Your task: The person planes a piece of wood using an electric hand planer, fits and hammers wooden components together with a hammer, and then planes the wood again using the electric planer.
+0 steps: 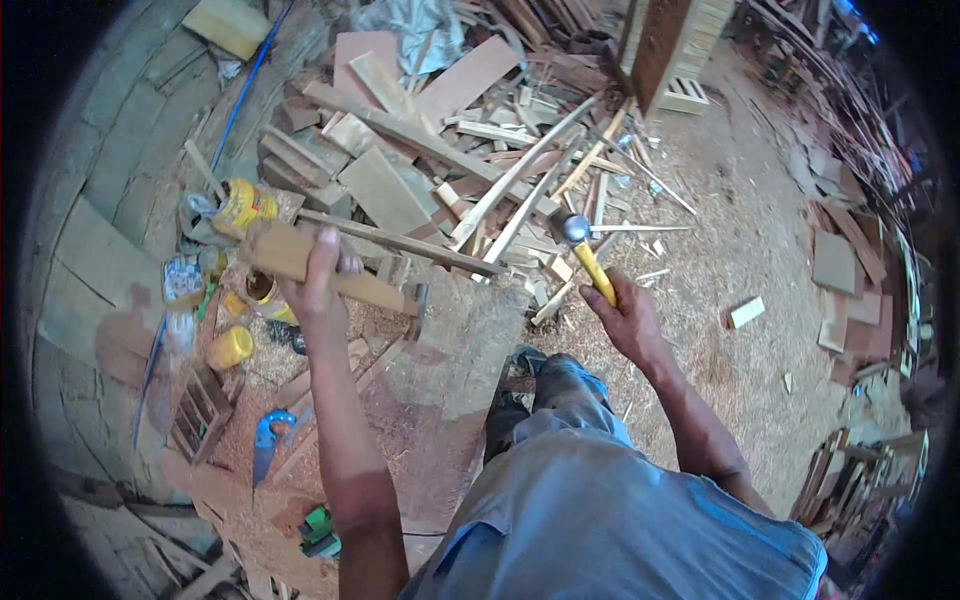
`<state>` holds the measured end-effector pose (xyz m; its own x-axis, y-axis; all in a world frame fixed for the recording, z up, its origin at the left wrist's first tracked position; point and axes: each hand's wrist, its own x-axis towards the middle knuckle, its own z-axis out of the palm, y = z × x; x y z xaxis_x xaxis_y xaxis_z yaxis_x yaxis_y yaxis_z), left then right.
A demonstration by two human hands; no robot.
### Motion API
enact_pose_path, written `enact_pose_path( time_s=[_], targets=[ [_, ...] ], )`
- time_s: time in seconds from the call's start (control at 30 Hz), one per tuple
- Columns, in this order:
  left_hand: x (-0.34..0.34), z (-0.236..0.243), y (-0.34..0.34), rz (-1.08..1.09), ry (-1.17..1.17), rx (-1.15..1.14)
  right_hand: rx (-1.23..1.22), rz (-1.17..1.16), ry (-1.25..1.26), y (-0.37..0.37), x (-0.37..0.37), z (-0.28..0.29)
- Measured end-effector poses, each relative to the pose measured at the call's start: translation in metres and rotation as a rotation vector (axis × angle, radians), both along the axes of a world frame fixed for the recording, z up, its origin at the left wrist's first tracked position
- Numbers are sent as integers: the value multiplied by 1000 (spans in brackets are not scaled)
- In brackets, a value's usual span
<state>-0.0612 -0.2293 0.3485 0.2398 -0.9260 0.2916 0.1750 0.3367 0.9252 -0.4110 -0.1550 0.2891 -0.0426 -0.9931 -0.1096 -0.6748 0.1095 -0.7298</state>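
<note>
My left hand [316,278] is closed around a brown wooden piece [280,250], thick at its left end, held above the workbench [430,350]. A narrower wooden length [370,290] runs on to the right and ends at a dark upright metal part [419,308]; whether it is all one piece I cannot tell. In my right hand [632,318] is a hammer [592,262], gripped by its yellow handle. Its rounded metal head points up and away, apart from the wood in my left hand.
Yellow containers [231,347], a blue-handled saw [268,440] and a small wooden frame [203,412] lie on the bench's left side. Beyond it spreads a heap of wood offcuts [385,190]. A light wood block [746,312] rests on the dusty floor [730,230] at right.
</note>
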Motion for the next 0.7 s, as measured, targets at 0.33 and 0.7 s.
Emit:
enact_pose_path(
  time_s=[0.33,0.7],
  targets=[
    [-4,-28,-28,-14,86,1,-483,55,5,42,60,138],
    [-6,-21,-26,-94,-24,-78,-968,362,143,-8,106,251]
  ],
)
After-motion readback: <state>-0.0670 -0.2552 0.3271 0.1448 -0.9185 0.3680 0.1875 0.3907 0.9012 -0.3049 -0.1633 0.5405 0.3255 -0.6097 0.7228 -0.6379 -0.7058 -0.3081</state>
